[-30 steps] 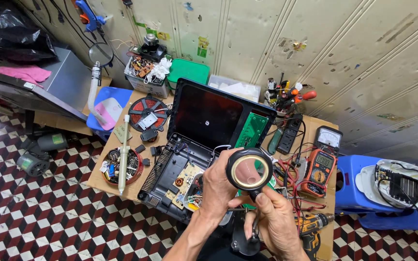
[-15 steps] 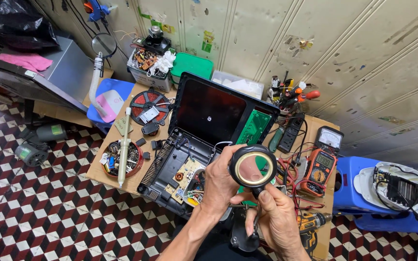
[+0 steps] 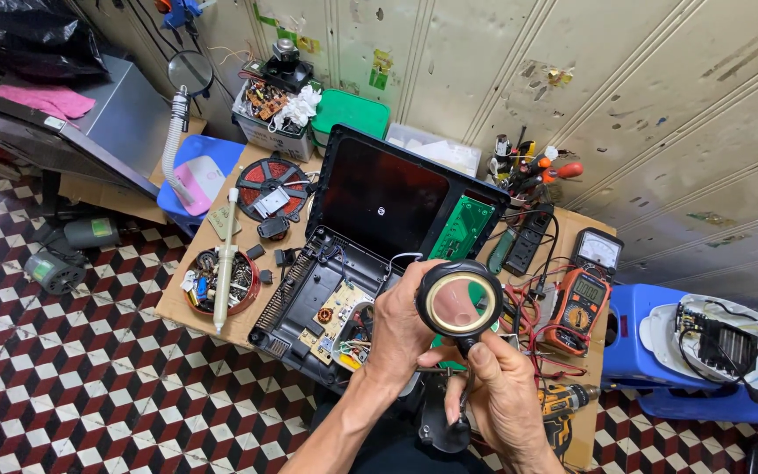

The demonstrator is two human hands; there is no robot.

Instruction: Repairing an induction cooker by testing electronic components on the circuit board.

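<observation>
Centrally, in the lower middle of the frame, the left hand grasps the black rim of a round magnifying glass, while the right hand grips its stem from below. Behind them, an opened black device with exposed circuit boards lies on the workbench; an orange multimeter sits at right.
</observation>
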